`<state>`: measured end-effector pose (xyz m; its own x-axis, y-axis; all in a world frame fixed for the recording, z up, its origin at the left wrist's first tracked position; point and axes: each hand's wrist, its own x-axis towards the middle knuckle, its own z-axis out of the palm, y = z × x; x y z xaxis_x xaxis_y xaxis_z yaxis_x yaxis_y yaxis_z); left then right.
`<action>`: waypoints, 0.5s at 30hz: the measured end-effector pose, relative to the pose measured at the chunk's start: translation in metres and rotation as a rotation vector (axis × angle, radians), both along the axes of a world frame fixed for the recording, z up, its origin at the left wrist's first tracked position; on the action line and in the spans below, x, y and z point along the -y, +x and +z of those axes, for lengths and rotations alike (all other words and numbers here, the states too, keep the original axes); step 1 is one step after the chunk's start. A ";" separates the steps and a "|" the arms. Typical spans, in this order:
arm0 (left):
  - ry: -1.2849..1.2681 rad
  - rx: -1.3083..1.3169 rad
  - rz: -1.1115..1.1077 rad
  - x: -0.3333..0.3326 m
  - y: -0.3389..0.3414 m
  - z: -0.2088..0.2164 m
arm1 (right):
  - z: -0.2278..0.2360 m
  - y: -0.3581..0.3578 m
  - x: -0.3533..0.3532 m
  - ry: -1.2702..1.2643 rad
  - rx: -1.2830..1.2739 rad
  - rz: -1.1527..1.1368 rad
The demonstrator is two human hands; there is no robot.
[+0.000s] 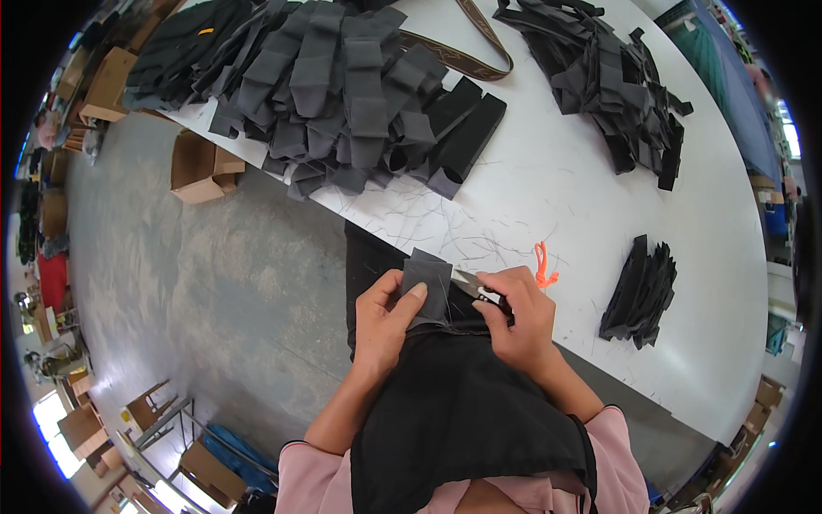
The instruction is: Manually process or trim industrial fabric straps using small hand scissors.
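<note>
My left hand [385,321] is closed on a small folded piece of dark grey fabric [428,287], thumb across its front. Loose threads hang from the piece's right side. In my right hand [521,317] is a pair of thread snips [468,283], its metal blades pointing left at the fabric's right edge. An orange cord loop [541,265] lies on the table beside the right hand, and I cannot tell whether it is tied to the snips. Both hands are above my black apron [462,385], close to the table's near edge.
The white table [548,188] carries a large heap of dark grey fabric strips [342,94], another heap [616,94] at the far right and a small black stack [640,291] at right. Cut threads [445,227] litter the surface. A brown patterned strap [462,60] lies behind. An open cardboard box [201,167] stands left.
</note>
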<state>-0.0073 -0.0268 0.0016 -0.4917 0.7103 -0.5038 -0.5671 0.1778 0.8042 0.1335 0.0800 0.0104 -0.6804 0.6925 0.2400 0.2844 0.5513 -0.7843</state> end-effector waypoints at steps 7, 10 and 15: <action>-0.012 -0.042 -0.032 -0.003 0.004 0.008 | -0.001 -0.005 -0.001 0.198 0.018 0.021; -0.017 -0.057 -0.044 0.000 0.005 0.007 | -0.004 -0.005 0.000 0.241 0.019 0.028; -0.002 -0.047 -0.046 0.001 0.006 0.005 | -0.008 -0.003 0.002 0.257 0.005 0.021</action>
